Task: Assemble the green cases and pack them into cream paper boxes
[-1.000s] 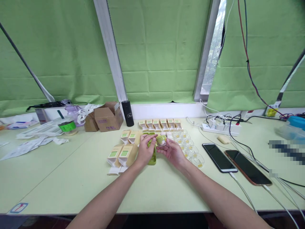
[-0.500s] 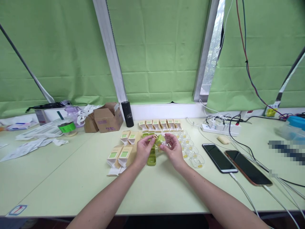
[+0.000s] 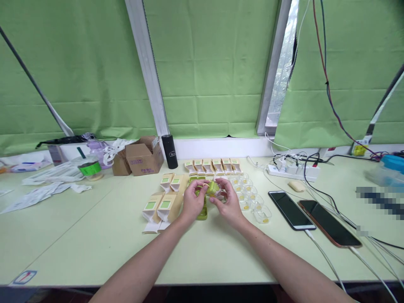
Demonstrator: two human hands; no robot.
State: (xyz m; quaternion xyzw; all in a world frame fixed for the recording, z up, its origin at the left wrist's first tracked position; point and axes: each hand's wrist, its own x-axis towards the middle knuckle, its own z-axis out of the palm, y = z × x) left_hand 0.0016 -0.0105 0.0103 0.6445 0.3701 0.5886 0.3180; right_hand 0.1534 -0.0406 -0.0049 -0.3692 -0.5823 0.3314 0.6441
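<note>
Between my two hands is a small green-and-clear plastic box (image 3: 213, 187) with a light cord loop on its left side. My left hand (image 3: 193, 201) is closed at the cord side, fingers and thumb pinched together. On the other side, my right hand (image 3: 229, 203) grips the clear part between thumb and fingers. Green plastic pieces (image 3: 202, 213) lie in a column on the table under my hands, partly hidden by them. Right of my right hand stand rows of clear plastic cups (image 3: 261, 214), each with a yellow spot.
Opened cardboard packets with green labels (image 3: 166, 204) lie on the left, more packets (image 3: 217, 166) at the back. A brown carton (image 3: 145, 158) and a black bottle (image 3: 169, 152) stand behind. Two phones (image 3: 292, 210) with cables lie right, near a power strip (image 3: 293, 170).
The small box has turned and shifted slightly in my hands. My left fingers have moved a little to the right, and my right fingers have closed in around it.
</note>
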